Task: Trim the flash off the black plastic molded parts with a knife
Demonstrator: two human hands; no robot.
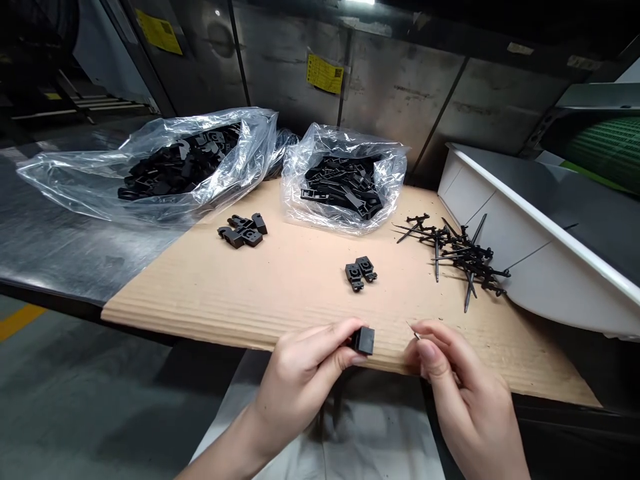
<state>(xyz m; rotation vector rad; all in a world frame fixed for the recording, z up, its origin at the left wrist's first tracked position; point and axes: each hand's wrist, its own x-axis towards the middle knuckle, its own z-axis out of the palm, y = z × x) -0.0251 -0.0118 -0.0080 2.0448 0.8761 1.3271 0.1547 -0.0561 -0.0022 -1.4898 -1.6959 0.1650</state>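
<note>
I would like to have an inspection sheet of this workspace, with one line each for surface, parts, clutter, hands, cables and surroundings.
Surface: cardboard sheet, with a metal surface to its left.
Parts: black block and thin piece, both held; two small groups of black pieces, left group and right group; left bag and right bag, clear plastic, hold more.
Clutter: tangled pile of thin black pieces, right side.
Hands: left hand pinches the block; right hand pinches the piece, mostly hidden.
Cables: nothing seen.
Surroundings: metal panels with yellow labels behind; white bin at right.
</note>
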